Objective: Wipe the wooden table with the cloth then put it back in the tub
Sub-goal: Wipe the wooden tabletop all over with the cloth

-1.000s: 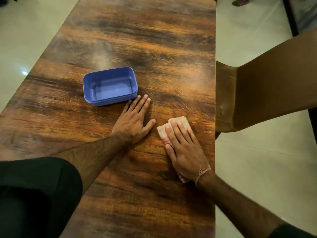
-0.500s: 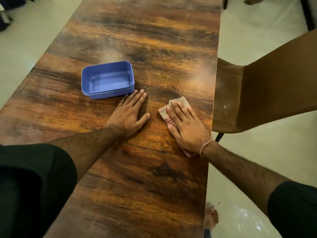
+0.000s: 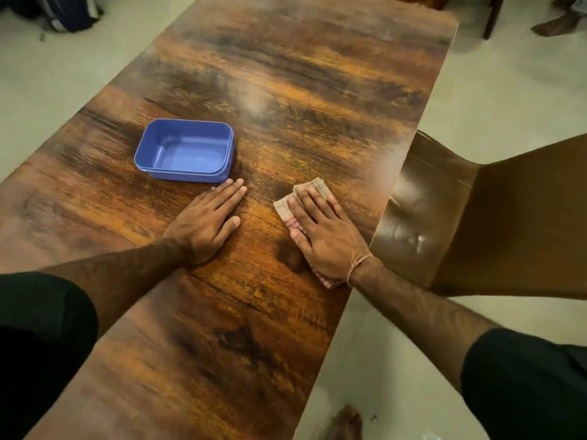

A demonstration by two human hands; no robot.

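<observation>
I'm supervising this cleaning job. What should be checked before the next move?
1. The cloth flat under the right hand: ok.
2. The tub open and empty: ok.
3. The left hand clear of the tub: cannot tell, fingertips lie very close.
4. The cloth fully on the table, beside its right edge: ok.
5. Whole table wiped: cannot tell.

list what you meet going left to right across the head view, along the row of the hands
blue tub → left hand → right hand, flat on the cloth → brown chair
</observation>
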